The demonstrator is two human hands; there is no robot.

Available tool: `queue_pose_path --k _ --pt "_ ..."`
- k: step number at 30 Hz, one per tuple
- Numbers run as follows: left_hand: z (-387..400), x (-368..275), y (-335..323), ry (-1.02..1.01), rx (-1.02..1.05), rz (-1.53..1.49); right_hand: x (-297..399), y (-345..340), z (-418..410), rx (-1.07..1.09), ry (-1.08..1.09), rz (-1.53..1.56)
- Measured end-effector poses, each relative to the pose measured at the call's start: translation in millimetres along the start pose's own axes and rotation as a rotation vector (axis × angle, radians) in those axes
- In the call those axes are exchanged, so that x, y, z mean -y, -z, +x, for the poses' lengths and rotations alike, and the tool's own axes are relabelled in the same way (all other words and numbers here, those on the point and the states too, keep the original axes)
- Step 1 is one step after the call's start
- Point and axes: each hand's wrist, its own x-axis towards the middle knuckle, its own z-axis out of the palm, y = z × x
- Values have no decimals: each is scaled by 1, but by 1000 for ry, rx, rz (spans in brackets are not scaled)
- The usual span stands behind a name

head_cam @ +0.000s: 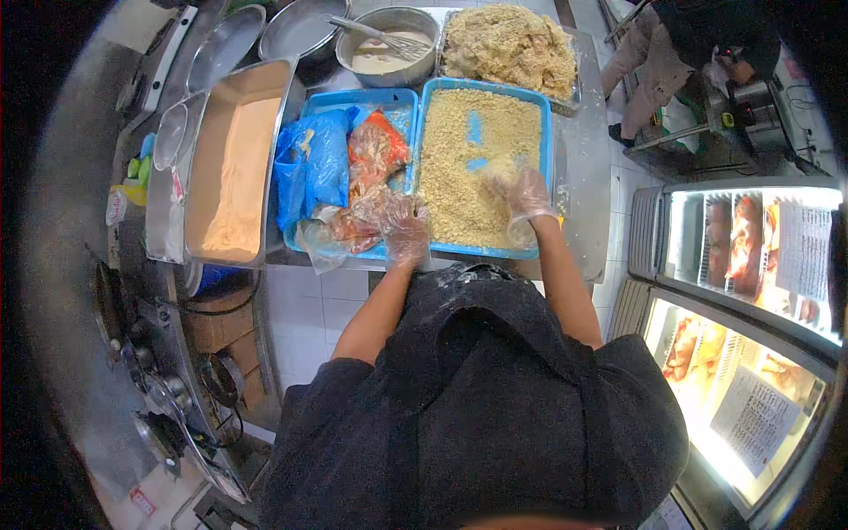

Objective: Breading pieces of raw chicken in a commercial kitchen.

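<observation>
Both hands wear clear plastic gloves. My left hand (405, 228) rests at the near right corner of a blue tray (361, 97), against a clear plastic bag (331, 228) with reddish contents; whether its fingers grip the bag cannot be told. Blue plastic bags (315, 162) and a red-patterned bag (379, 142) lie in the same tray. My right hand (523, 192) is over the right side of a second blue tray (547, 132), at the pale yellow crumbs (464, 205) spread in it. Its fingers are blurred. Blue tray bottom shows through the crumbs in two patches.
Beyond the trays stand a metal pot (424, 69) with a whisk (397, 43) in pale batter and a tray heaped with crumb-coated pieces (507, 50). A deep metal pan of light orange powder (242, 179) stands left. Lit display fridges (748, 245) and another person (652, 73) are at right.
</observation>
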Motion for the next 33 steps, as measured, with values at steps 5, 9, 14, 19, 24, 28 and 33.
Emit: queue_pose_path --k 5,9,14,19,24,28,33 --pt "-16 13 -4 71 351 237 31 49 19 -33 -37 53" --pt "-24 37 -24 -206 3 264 27 52 25 -233 329 -153" --pt "-21 38 -14 -377 57 370 40 85 30 32 274 -167" --pt "-15 29 -3 -317 -260 -57 40 125 56 113 364 -75" --pt "-13 29 27 -358 -108 -71 44 181 132 330 293 341" --pt "3 22 48 -284 24 -164 27 205 236 488 609 425" --pt "9 47 53 -384 32 15 19 184 349 461 568 26"
